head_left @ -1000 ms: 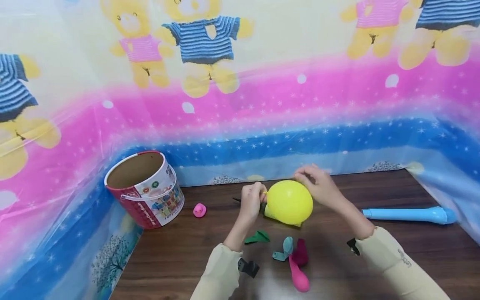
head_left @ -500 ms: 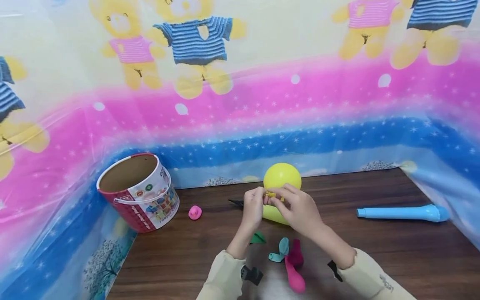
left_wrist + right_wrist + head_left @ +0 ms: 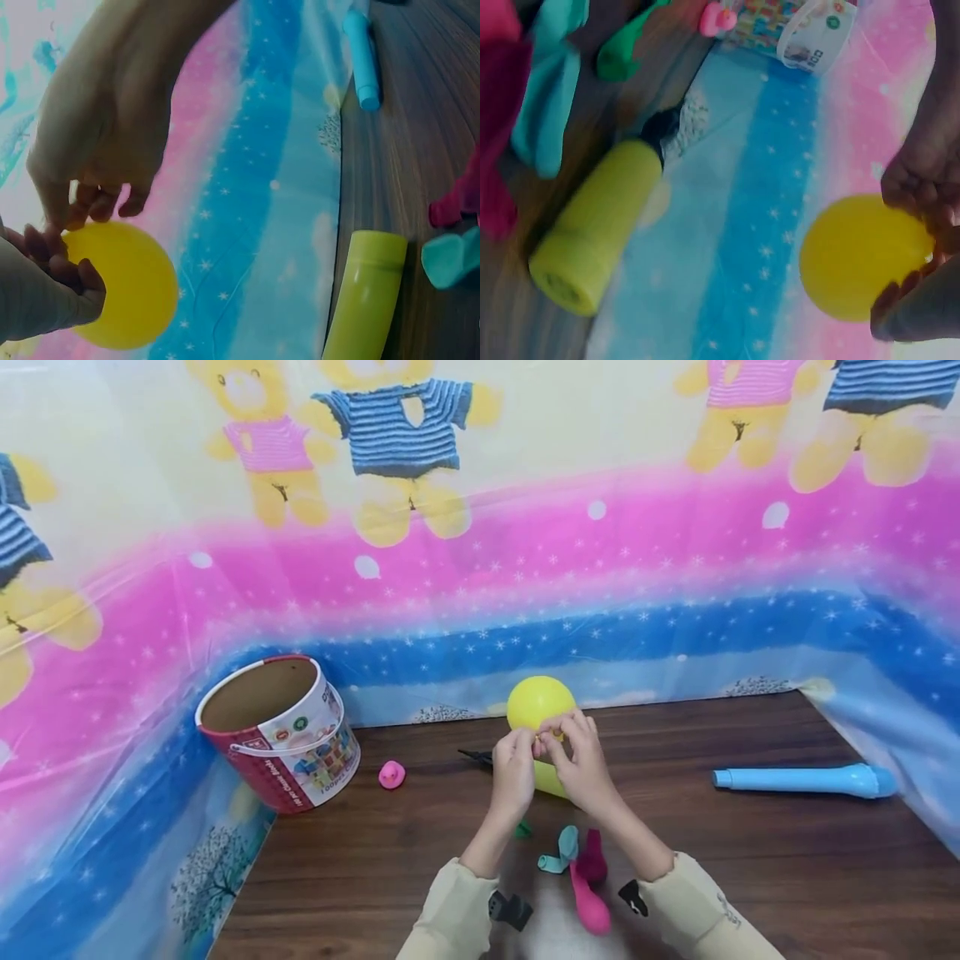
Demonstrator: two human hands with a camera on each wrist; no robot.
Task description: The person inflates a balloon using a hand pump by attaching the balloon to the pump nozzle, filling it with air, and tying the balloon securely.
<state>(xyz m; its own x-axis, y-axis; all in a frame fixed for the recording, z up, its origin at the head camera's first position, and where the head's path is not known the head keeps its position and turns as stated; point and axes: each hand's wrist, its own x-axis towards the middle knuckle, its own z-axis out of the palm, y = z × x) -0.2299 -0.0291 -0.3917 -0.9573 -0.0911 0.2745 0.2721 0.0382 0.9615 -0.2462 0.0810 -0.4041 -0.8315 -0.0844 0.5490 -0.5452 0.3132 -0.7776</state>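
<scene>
An inflated yellow balloon (image 3: 538, 700) is held up over the back of the table, its neck end toward the person. My left hand (image 3: 514, 777) pinches the neck between thumb and fingers. My right hand (image 3: 587, 767) meets it there, fingertips also pinching at the neck. In the left wrist view the round balloon (image 3: 131, 289) sits just beyond both sets of fingertips. The knot area is mostly hidden by the fingers. Beneath the hands lies a yellow-green cylinder (image 3: 596, 225) with a black narrow tip, like a hand pump, partly covered in the head view.
Uninflated teal (image 3: 567, 843), maroon (image 3: 593, 858), pink (image 3: 589, 903) and green (image 3: 523, 830) balloons lie nearer the person. At left stand a bucket (image 3: 288, 777) with a white handle and a pink toy duck (image 3: 392, 774). A light blue tube (image 3: 802, 780) lies at right.
My right hand has come from the balloon's far right side to its neck, beside my left hand. The balloon has swung upward and away, and both hands have drawn close together.
</scene>
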